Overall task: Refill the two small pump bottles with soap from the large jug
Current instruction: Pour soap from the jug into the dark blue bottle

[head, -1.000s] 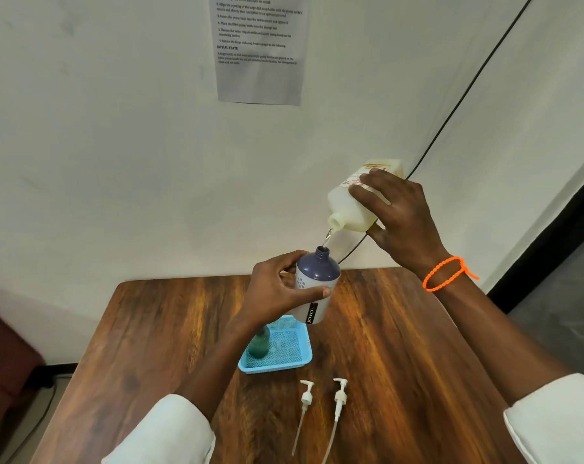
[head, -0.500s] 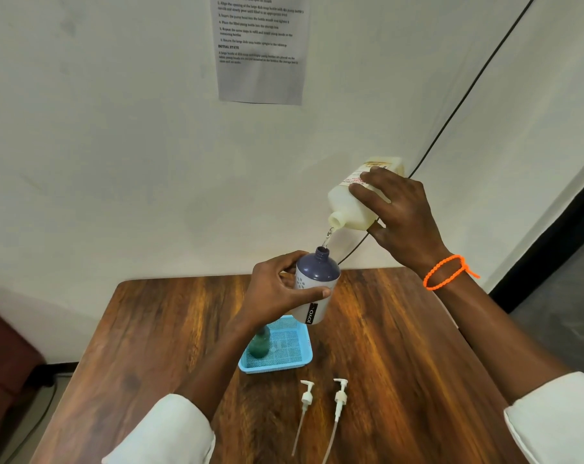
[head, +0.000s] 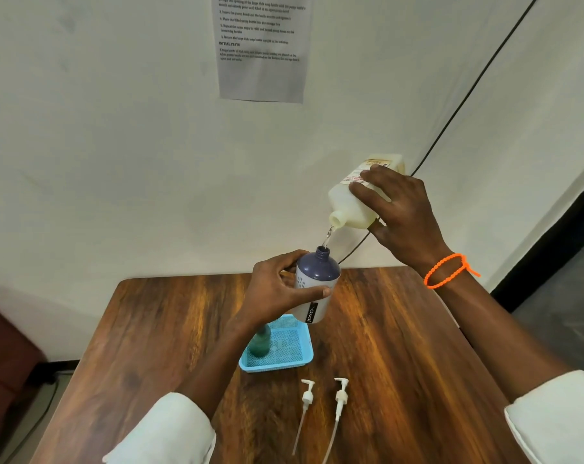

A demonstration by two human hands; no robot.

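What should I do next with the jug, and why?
Probably keep the jug tilted and steady: a thin stream runs into the open neck of the purple bottle, which the left hand holds above the table. The fill level is hidden.

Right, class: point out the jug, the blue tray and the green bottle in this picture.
jug (head: 346,204): head view, on its pale shoulder near the neck.
blue tray (head: 295,362): head view, on its near rim.
green bottle (head: 260,343): head view, on its body, standing in the tray.

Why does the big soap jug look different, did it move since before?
No. The jug sits in the same spot against the black cable on the wall, tipped over the purple bottle, gripped by the right hand.
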